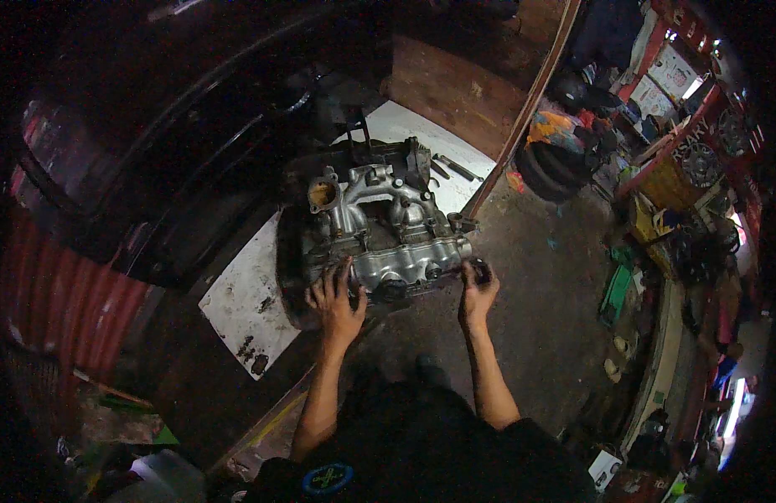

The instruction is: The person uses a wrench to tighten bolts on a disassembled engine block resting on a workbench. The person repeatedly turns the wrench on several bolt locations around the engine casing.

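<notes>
Left hand: fingers spread, palm down (334,303), over the dark part at the left end of the rounded, silver cast-metal cover (409,261), thumb beside that end.
Right hand: curled at the cover's right end (480,289), thumb side inward; the fingertips are dark against dark, so whether they pinch anything I cannot tell.
Step in hand: judged from the two-ended placement, steadying or handling the engine assembly.
Next move: any shift of it would seem to call for firm, matched holds at both ends, as it looks heavy and uneven.
Engine assembly: the cover lies nearest the person; behind it rise a silver branched metal manifold (392,201) and its round, brown-mouthed flange (323,196). All sit over the middle of the surface, seeming to reach past its near edge.
Surface: a white, stained flat board (252,306), dark smears by its near corner; two slim dark metal tools (459,168) lie toward its right corner.
Beyond the board: a brown wooden panel (459,80) behind its far edge; grey floor (539,277) to the right.
Room: dim; black tyre (551,172) and long green object (616,289) at right, red corrugated sheet (65,293) at left.
</notes>
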